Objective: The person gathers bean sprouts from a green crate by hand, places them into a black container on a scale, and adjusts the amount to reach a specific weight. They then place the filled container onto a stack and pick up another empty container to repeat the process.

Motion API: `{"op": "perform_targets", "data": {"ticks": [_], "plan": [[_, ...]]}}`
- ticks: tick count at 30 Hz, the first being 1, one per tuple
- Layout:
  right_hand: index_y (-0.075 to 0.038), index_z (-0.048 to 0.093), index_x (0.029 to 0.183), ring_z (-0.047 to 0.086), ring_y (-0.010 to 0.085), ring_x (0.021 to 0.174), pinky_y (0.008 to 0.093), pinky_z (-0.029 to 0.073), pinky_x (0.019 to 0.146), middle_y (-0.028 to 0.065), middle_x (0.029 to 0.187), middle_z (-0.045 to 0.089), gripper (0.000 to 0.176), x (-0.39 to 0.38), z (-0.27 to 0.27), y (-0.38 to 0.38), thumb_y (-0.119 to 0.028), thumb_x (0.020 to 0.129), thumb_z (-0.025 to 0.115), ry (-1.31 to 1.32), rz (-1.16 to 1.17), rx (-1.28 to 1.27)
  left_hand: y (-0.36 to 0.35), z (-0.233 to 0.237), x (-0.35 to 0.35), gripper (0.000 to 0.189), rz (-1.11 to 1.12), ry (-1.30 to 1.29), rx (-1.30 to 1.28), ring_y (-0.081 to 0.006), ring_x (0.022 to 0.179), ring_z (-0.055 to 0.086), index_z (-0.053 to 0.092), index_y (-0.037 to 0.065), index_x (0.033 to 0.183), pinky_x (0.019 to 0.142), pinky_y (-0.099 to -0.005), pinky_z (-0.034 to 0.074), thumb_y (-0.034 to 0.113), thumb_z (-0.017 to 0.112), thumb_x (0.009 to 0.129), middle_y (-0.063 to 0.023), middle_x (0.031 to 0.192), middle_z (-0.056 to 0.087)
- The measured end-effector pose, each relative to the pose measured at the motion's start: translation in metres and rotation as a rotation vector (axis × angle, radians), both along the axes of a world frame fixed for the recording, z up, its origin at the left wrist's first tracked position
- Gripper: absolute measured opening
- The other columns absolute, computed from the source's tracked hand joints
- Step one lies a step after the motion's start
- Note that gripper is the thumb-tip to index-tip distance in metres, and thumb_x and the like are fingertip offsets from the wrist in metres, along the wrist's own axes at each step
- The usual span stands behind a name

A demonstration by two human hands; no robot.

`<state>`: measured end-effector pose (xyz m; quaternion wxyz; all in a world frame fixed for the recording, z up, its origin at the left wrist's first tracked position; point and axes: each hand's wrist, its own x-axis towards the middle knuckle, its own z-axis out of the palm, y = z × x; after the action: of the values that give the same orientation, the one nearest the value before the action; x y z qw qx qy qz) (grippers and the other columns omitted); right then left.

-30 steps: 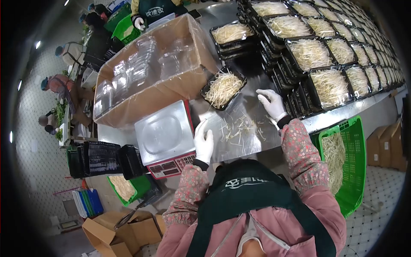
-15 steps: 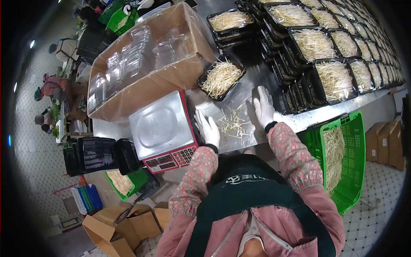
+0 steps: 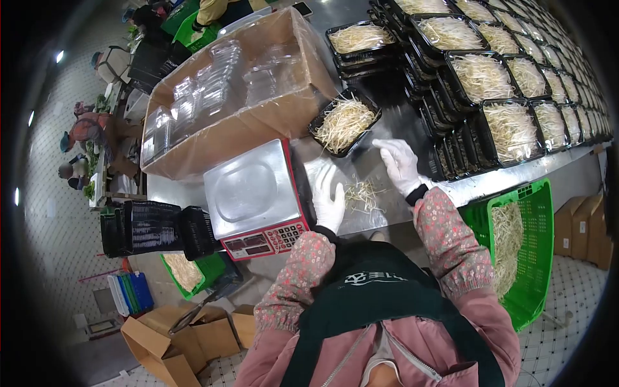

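Note:
Loose bean sprouts (image 3: 364, 195) lie in a small heap on the metal table between my hands. My left hand (image 3: 328, 201), in a white glove, is left of the heap with fingers stretched and thumb apart, holding nothing. To the heap's upper right is my right hand (image 3: 398, 166), also gloved, its fingers extended toward the left and nothing in it. Just beyond them, a black tray (image 3: 314, 124) filled with bean sprouts (image 3: 346, 124) sits tilted in the view. A red weighing scale (image 3: 253, 189) with a bare metal plate stands beside my left hand.
A cardboard box (image 3: 242, 126) of clear plastic lids is behind the scale. Stacked sprout-filled trays (image 3: 514, 132) cover the table's right side. Green crates (image 3: 538, 251) of sprouts stand below the table edge. Black trays (image 3: 153, 227) are at left; people work beyond.
The loose sprouts have been drawn into a tighter heap. My left thumb has spread from the fingers, and my right hand has turned its fingers leftward. The whole view has shifted slightly.

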<state>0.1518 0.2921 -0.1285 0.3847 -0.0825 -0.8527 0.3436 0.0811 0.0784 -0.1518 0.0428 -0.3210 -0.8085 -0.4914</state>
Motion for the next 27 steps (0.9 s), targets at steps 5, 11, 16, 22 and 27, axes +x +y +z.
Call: {"op": "perform_targets", "data": {"ticks": [5, 11, 16, 22, 27], "plan": [[-0.008, 0.057, 0.123, 0.053, 0.0315, 0.116, 0.0402, 0.043, 0.098, 0.0113, 0.123, 0.059, 0.039, -0.087, 0.031, 0.015, -0.023, 0.087, 0.063, -0.163, -0.059, 0.126, 0.043, -0.006, -0.047, 0.066, 0.219, -0.198, 0.070, -0.0361, 0.137, 0.032, 0.027, 0.002, 0.149, 0.114, -0.0424, 0.026, 0.017, 0.060, 0.093, -0.0205, 0.149, 0.031], [-0.014, 0.038, 0.147, 0.023, 0.0319, 0.145, 0.0525, 0.020, 0.116, 0.0095, 0.153, 0.036, 0.058, -0.134, 0.009, 0.007, -0.040, 0.096, 0.045, -0.811, 0.181, 0.486, 0.062, -0.019, -0.069, 0.059, 0.301, -0.313, 0.047, -0.0327, 0.137, 0.036, 0.037, -0.004, 0.143, 0.115, -0.0383, 0.026, 0.022, 0.057, 0.094, -0.0217, 0.147, 0.039], [-0.017, 0.042, 0.144, 0.031, 0.0305, 0.142, 0.0519, 0.025, 0.114, 0.0072, 0.152, 0.038, 0.055, -0.128, 0.001, 0.008, -0.040, 0.094, 0.048, -0.732, 0.282, 0.442, 0.058, -0.016, -0.082, 0.046, 0.338, -0.264, -0.007, -0.0341, 0.127, 0.049, 0.052, -0.005, 0.131, 0.110, -0.0389, 0.036, 0.014, 0.057, 0.090, -0.0230, 0.134, 0.053], [-0.014, 0.044, 0.139, 0.034, 0.0300, 0.137, 0.0521, 0.035, 0.108, 0.0085, 0.147, 0.041, 0.060, -0.142, -0.024, 0.006, -0.043, 0.088, 0.057, -0.650, 0.172, 0.395, 0.053, -0.027, -0.117, 0.045, 0.320, -0.148, -0.159, -0.0339, 0.124, 0.051, 0.051, 0.004, 0.133, 0.104, -0.0411, 0.041, 0.014, 0.051, 0.089, -0.0178, 0.136, 0.051], [-0.018, 0.019, 0.154, 0.022, 0.0376, 0.145, 0.0597, 0.031, 0.108, 0.0079, 0.159, 0.023, 0.076, -0.126, 0.001, -0.042, -0.052, 0.093, 0.048, -0.973, 0.024, 0.273, 0.038, -0.006, -0.130, 0.042, 0.290, -0.161, -0.171, -0.0338, 0.112, 0.058, 0.058, 0.005, 0.126, 0.097, -0.0394, 0.046, 0.009, 0.058, 0.084, -0.0157, 0.125, 0.059]]}}
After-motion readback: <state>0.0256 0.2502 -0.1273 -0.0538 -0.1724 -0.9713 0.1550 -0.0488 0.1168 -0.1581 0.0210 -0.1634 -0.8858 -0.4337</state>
